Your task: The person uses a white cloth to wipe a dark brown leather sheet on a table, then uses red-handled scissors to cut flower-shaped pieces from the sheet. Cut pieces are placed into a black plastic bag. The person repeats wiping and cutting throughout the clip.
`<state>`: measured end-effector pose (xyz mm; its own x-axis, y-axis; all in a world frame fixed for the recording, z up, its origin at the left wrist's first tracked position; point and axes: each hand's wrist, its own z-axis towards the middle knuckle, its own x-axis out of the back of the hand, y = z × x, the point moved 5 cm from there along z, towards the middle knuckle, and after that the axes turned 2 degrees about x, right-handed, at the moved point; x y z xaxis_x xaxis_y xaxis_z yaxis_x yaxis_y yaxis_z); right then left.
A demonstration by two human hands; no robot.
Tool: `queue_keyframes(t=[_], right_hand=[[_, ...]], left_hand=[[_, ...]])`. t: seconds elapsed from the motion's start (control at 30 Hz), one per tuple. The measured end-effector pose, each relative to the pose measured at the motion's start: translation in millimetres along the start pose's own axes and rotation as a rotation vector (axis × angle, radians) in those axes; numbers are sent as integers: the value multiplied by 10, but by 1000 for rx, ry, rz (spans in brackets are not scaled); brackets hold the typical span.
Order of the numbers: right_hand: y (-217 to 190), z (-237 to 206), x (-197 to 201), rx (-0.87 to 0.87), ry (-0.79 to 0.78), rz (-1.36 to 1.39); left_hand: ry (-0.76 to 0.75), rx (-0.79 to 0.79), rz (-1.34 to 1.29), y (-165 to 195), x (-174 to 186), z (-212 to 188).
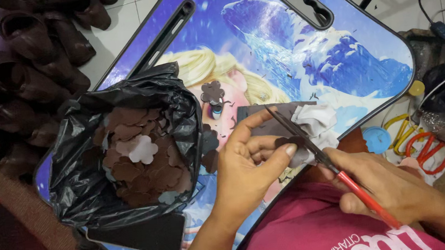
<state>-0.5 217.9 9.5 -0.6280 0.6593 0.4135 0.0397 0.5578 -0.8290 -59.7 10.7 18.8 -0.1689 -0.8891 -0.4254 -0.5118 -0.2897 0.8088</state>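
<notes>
Between left fingers [269, 153], brown cutout [288, 141].

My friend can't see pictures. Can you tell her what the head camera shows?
A person's left hand holds a small brown piece while the right hand snips it with red-handled scissors over a blue cartoon lap table. Beside them, a black plastic bag holds brown flower-shaped cutouts.

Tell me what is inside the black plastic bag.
The black plastic bag holds a heap of brown flower-shaped cutouts, one pale cutout on top. Anything beneath the heap is covered.
</notes>
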Motion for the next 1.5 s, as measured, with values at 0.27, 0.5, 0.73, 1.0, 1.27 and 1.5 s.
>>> queue_keyframes(t=[0.27,0.5,0.73,1.0,1.27,1.5], right_hand=[[-38,16,39,-51,-21,-31],[97,-9,50,-137,17,-66],[632,-124,-60,-148,129,450],[984,-103,58,-131,257,550],[-63,219,701,-517,490,-887],[-553,405,901,-198,788,-825]], left_hand=[[14,-28,33,37,27,17],[43,-49,103,10,84,37],[89,-232,15,51,169,96],[154,-317,-380,43,342,166],[136,-367,-481,-28,401,200],[160,-361,-434,63,393,196]])
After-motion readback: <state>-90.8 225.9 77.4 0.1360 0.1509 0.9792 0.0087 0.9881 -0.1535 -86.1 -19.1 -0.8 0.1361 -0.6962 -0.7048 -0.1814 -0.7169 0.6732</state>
